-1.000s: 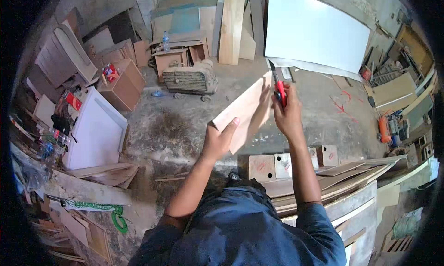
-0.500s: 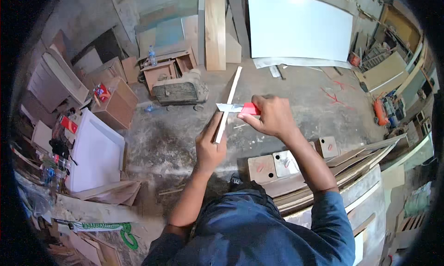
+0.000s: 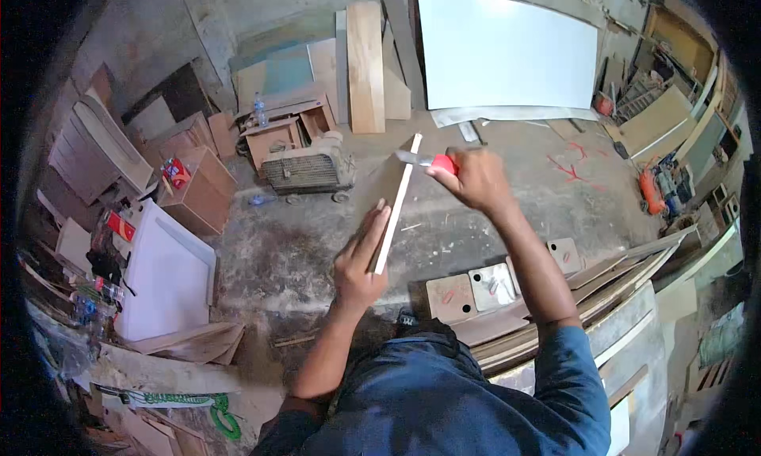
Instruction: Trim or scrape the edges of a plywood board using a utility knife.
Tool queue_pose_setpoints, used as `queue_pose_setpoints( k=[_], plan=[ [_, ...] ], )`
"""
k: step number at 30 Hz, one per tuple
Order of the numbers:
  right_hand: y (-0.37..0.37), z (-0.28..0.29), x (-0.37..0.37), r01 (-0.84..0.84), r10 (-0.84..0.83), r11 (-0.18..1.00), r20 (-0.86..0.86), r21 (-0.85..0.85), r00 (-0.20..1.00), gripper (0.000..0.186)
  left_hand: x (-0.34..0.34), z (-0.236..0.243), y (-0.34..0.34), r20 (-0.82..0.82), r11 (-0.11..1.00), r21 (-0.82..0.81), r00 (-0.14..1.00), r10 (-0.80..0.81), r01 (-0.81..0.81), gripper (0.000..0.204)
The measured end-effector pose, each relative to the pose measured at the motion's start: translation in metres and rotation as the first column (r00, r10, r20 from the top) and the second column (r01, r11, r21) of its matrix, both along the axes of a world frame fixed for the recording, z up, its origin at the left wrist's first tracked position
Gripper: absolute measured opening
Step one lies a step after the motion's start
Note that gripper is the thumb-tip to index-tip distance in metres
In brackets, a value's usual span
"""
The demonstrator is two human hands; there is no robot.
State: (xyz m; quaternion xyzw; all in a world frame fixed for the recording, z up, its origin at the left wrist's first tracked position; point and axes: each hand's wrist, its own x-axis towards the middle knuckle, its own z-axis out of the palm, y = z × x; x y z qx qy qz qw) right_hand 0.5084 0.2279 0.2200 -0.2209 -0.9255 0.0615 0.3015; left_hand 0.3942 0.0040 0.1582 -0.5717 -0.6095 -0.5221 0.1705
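My left grip (image 3: 359, 270) is closed round the near end of a thin wooden board (image 3: 395, 214), fingers (image 3: 371, 228) laid along its left face; I cannot make out where the thumb presses. My right grip (image 3: 479, 178) is clamped on the red handle of a utility knife (image 3: 444, 165), its blade (image 3: 412, 158) crossing the board's narrow upper edge near the far end; whether it bites or merely rests, I cannot tell. The board hangs above the grey floor (image 3: 301, 242), carried by hand alone, far end pointing away and slightly right. Handling, by judgement: light, stiff, dry rather than slippery, unlikely to snap but apt to splinter along that edge; held at one end, it should twist if pressed at the other. Best hold: across both broad faces at the near end, fingertips below the edge and well apart from the blade.
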Motion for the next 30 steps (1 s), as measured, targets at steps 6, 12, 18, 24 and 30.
queue_pose_setpoints(
  k=[6, 12, 18, 24, 30],
  plan=[
    [0.009, 0.0, -0.006, 0.042, -0.042, 0.998, -0.002, -0.054, 0.999, 0.063, 0.001, -0.003, -0.003, 0.063, 1.0, -0.021, 0.998, -0.013, 0.014, 0.057],
    [0.013, -0.005, -0.011, 0.015, -0.015, 1.0, -0.02, 0.0, 1.0, 0.064, 0.0, -0.003, -0.01, 0.006, 1.0, 0.003, 1.0, 0.001, -0.001, 0.054],
    [0.12, -0.034, 0.014, 0.33, -0.341, 0.927, -0.032, -0.178, 0.94, 0.068, 0.02, 0.008, -0.026, 0.004, 0.993, 0.117, 0.999, -0.033, 0.032, 0.048],
    [0.036, -0.006, 0.016, 0.047, -0.088, 0.963, -0.143, -0.266, 0.986, 0.065, 0.001, 0.002, -0.024, -0.056, 0.995, 0.072, 0.996, 0.071, -0.067, 0.049],
    [-0.011, 0.012, 0.01, -0.107, 0.095, 0.985, -0.095, -0.133, 0.991, 0.055, 0.002, 0.002, -0.018, -0.112, 0.995, 0.053, 0.99, 0.085, -0.08, 0.046]
  ],
)
